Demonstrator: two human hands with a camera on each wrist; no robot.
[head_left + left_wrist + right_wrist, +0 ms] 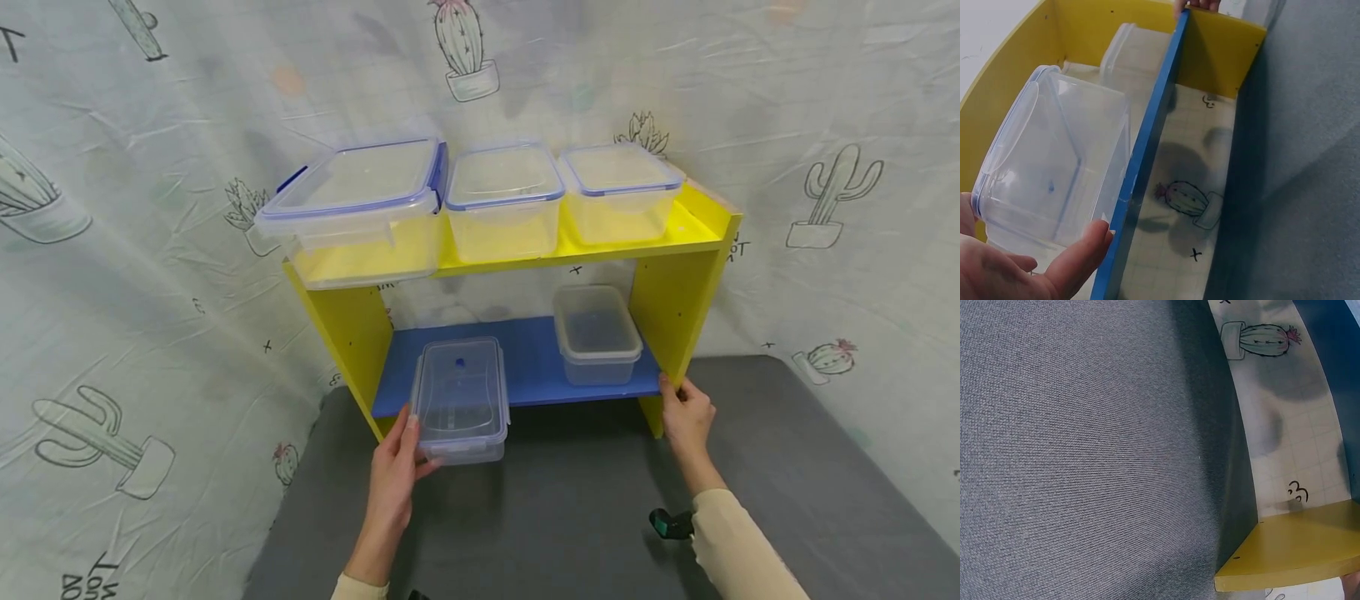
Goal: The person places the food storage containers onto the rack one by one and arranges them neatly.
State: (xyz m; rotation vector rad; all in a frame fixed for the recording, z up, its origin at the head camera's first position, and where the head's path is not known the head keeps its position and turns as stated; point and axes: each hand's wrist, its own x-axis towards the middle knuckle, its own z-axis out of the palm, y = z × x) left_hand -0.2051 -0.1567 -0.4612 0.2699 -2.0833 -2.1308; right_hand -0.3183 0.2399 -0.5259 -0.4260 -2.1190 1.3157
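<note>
My left hand [414,448] holds a clear lidded container [459,400] by its near left corner, thumb along its side. The container sits at the front left of the blue lower shelf [532,358] and overhangs its edge. The left wrist view shows the same hand [1035,269] against that container [1054,169] beside the blue shelf edge [1147,156]. My right hand [675,398] grips the front edge of the yellow rack's right side panel [675,300], low down. Its fingertips [1197,5] show over that panel.
Three lidded clear containers [504,200] stand in a row on the yellow top shelf [693,225]. Another clear container [596,333] sits at the right of the lower shelf. The rack stands on a grey mat [787,467], with cactus-print cloth [150,333] behind and at both sides.
</note>
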